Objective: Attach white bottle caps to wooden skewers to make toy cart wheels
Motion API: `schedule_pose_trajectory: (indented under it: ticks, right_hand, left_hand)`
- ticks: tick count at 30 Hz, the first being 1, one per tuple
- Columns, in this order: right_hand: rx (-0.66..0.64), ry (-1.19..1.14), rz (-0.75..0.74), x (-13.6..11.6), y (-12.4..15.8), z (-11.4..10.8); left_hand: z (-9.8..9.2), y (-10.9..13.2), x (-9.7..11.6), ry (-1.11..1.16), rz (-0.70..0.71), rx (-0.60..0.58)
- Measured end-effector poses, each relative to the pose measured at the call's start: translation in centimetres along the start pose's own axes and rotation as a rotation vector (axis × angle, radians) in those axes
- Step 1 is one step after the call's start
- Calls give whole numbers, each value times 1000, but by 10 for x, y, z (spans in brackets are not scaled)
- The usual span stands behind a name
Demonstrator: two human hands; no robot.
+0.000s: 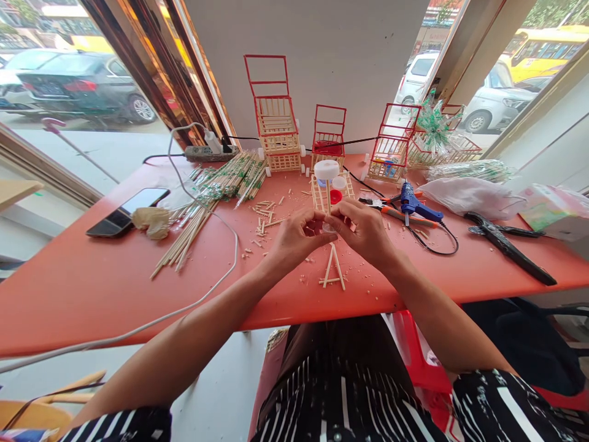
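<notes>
My left hand (294, 236) and my right hand (363, 230) meet over the middle of the red table (92, 288), fingertips pinched together on a small stick piece (328, 209) held upright between them. Just beyond the hands stands a small stick frame (318, 191) with a white cap (326, 169), a smaller white cap (339, 182) and a red cap (335, 196). Under the hands lies an A-shaped stick piece (334, 269) among cut bits.
Red-framed stick carts (276, 132) stand along the back wall. A bundle of sticks (216, 190), a phone (126, 210), a white cable (202, 294), a power strip (209, 152), a blue glue gun (414, 205), pliers (386, 205), black shears (506, 242) and plastic bags (469, 193) surround me.
</notes>
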State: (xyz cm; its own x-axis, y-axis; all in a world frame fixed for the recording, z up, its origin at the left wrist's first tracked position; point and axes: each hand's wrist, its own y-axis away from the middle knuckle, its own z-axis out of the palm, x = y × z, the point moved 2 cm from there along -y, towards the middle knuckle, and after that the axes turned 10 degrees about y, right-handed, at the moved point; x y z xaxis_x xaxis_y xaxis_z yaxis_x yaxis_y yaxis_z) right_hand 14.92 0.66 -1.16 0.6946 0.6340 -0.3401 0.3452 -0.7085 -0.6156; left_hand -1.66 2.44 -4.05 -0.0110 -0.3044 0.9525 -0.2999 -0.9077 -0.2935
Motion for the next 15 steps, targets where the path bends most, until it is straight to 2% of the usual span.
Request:
schedule_pose_trajectory:
  ticks: [8, 15]
  right_hand:
    - [-9, -14, 3, -1, 0, -1]
    - [-11, -14, 2, 0, 0, -1]
  left_hand:
    - [-1, 1, 5, -88, 89, 17]
    - [-1, 0, 6, -77, 88, 0]
